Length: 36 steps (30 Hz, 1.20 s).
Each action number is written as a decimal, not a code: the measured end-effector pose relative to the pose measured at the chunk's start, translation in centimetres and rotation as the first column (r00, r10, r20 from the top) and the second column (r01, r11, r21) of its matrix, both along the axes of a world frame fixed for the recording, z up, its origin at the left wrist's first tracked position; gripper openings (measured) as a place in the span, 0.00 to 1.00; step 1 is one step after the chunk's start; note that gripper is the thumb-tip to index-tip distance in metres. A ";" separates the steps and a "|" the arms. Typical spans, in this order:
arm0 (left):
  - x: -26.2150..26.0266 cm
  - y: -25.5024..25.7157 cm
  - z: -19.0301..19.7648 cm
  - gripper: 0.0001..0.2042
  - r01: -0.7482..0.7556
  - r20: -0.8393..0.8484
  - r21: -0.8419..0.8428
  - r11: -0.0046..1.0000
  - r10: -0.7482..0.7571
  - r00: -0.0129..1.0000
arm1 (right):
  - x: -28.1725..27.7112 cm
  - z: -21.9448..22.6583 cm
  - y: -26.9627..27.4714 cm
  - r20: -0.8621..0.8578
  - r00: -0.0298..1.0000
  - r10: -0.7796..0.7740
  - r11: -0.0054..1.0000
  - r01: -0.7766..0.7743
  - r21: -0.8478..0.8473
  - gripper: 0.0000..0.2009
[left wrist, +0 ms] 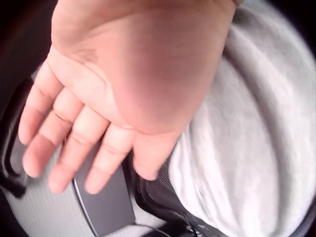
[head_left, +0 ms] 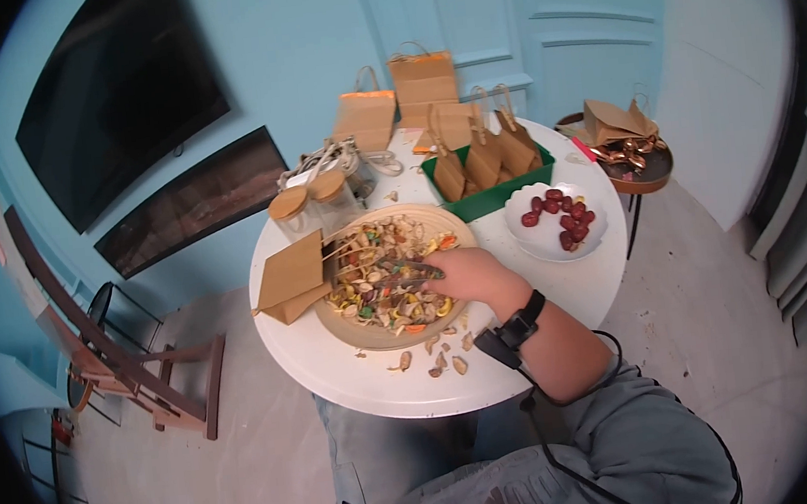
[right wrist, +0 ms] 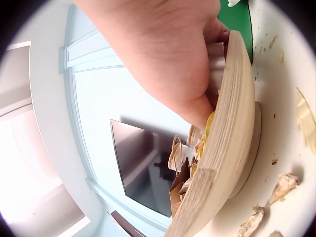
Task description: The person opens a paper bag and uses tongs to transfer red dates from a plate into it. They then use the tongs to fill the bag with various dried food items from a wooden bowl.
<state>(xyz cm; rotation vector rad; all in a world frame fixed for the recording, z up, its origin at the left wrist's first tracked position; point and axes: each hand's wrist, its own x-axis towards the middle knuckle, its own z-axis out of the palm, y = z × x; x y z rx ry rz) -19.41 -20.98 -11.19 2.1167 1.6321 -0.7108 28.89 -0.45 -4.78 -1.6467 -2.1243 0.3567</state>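
My right hand [head_left: 469, 277] reaches over a round wooden plate [head_left: 344, 340] heaped with a dried mix [head_left: 379, 303] of shell-like, yellow, green and orange pieces. In its fingers is a shiny, partly see-through tool [right wrist: 216, 66], low in the mix; I cannot tell its exact kind. The right wrist view has the thumb close by the plate's thick rim [right wrist: 222, 118]. A small brown paper bag [head_left: 291, 274] lies against the plate's left side, its mouth toward the mix. My left hand [left wrist: 123, 89] appears only in the left wrist view, palm showing, fingers loosely extended and holding nothing.
Behind the plate stand two wood-lidded glass jars [head_left: 295, 214] and a green box [head_left: 491, 200] of paper bags. A white bowl [head_left: 544, 243] of red fruit is at the right. Loose pieces [head_left: 439, 363] lie by the table's front edge. More bags [head_left: 426, 80] stand behind.
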 end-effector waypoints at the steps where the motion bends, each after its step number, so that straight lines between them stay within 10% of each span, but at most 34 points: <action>1: 0.2 0.6 0.1 0.21 0.016 -0.008 0.008 1.000 -0.016 1.000 | 0.0 0.1 -0.1 -0.003 1.000 -0.022 1.000 0.022 0.004 0.19; 36: -5.4 -6.1 -0.4 0.22 -0.225 -0.212 0.137 0.965 0.250 0.945 | 0.1 0.1 -0.6 -0.030 0.999 -0.009 1.000 0.010 0.028 0.20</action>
